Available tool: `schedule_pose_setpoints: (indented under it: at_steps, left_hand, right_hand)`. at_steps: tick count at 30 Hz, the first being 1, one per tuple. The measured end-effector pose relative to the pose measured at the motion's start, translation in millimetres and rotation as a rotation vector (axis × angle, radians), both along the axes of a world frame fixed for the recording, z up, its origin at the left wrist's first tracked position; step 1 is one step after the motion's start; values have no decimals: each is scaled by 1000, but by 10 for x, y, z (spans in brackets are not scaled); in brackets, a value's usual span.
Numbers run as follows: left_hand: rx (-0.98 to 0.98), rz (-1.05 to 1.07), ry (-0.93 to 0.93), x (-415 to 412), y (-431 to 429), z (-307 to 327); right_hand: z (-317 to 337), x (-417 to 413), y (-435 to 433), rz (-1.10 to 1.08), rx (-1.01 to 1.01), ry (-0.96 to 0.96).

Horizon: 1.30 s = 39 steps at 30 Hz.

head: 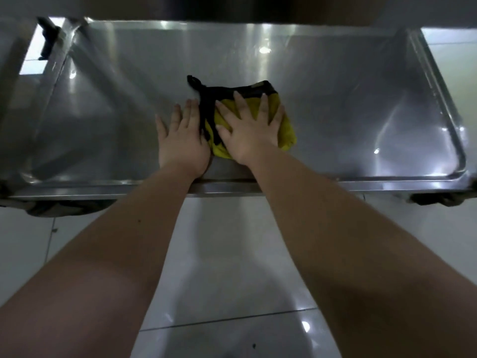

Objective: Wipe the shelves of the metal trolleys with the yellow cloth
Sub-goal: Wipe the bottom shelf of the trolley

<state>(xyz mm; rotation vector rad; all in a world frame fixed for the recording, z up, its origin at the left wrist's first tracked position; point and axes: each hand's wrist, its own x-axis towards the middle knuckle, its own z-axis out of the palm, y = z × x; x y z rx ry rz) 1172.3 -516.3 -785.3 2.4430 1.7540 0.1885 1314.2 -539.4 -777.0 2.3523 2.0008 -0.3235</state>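
Both hands are lying flat, fingers spread: the right hand (247, 133) is pressing the yellow cloth (287, 127) mid-shelf, while the left hand (180, 140) is resting on metal beside it. Wiping looks to be underway, and the trolley shelf (361, 104) is likely still needing passes at both ends.

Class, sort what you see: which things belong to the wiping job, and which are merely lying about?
Job: yellow cloth with black trim; shiny metal trolley shelf; left hand flat on shelf; right hand pressing cloth.
Lying about: glossy white floor tiles; dark trolley castor.

shelf (335, 104) bare both sides of cloth (284, 125) | raised rim (462, 161) bounds edges
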Motion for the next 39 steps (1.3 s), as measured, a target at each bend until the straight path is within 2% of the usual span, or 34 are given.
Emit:
schedule_pose_setpoints:
  at_steps: [3,7,10,13,16,18,19,24,26,30,34,37,39]
  left_hand:
    - [-9,-23,23,17,-10,7]
    - [-16,-59,65,53,-15,1]
    - [-12,-59,88,67,-16,-6]
    - [-14,-55,98,64,-9,-22]
    - [-14,-50,100,32,7,-34]
    - [-26,-51,89,24,14,-38]
    - [-33,-56,84,25,9,-36]
    - [-25,-51,77,51,0,-28]
    - [-23,-53,87,58,-11,-24]
    - [-28,-41,105,49,-10,-3]
    - [-54,-59,78,19,-25,43]
    - [-78,-46,-186,-18,-52,170]
    - [-92,27,-348,34,-104,275]
  right_hand:
    - [11,498,-13,-71,32,-18]
    - [74,1506,-302,-438,-34,6]
    - [76,1575,-464,-540,-56,-17]
    - [65,1113,-424,-424,-29,-7]
    - [-21,600,-571,-92,-2,-69]
    - [-48,626,-709,40,-11,-74]
    - [-42,774,-769,33,-9,-51]
    - [9,1945,-1150,-433,-41,-44]
    - [24,2087,-1278,-511,-81,-105]
    - [31,1733,-1200,-510,-63,-87]
    - [18,761,-948,-256,-26,-61]
    - [41,20,-794,-85,-33,-20]
    - [87,-113,-737,-49,-27,54]
